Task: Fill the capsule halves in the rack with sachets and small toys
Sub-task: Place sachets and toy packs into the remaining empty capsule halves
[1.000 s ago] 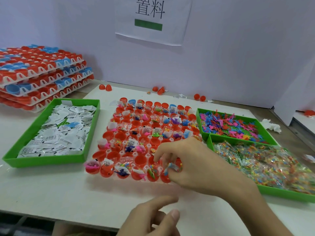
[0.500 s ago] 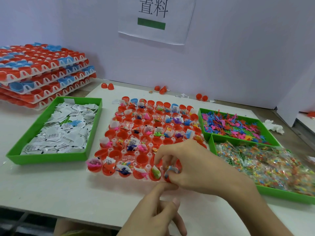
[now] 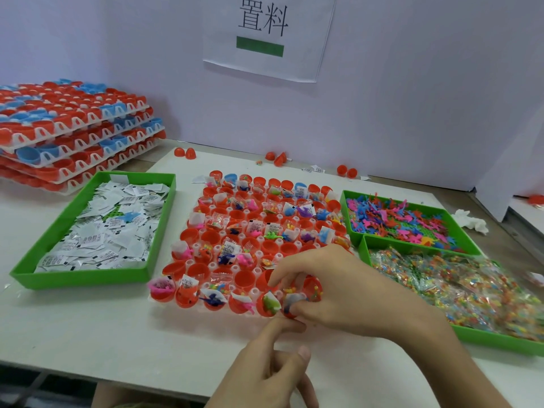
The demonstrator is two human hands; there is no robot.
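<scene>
Head view: my right hand point(image 3: 347, 290) is curled over the near row of the rack point(image 3: 256, 270), the grip narrow, fingertips pinching what looks like a blue toy point(image 3: 293, 300) just above a red capsule half point(image 3: 290, 314) at the front edge. My left hand point(image 3: 265, 369) holds nothing that I can see. Its index finger reaches out to touch that same front edge, and the other fingers are loosely bent. The worry starts right here. If I let go too soon, the toy could sit above the rim and tip out, or slide into the neighbouring half that already holds a green toy point(image 3: 269, 304). My palm hangs low over filled halves, so a careless lift could drag a sachet out with it. The rack looks light, and a hard push might shift it across the table point(image 3: 88, 334) unless my left finger braces it. Further out, several empty halves point(image 3: 244, 279) sit scattered among full ones, easy to skip. The white sachets point(image 3: 103, 231) lie in the left tray point(image 3: 88, 278), the loose toys point(image 3: 397, 219) and the colourful sachets point(image 3: 471, 284) in the trays on my right, so reaching across could brush things loose.
</scene>
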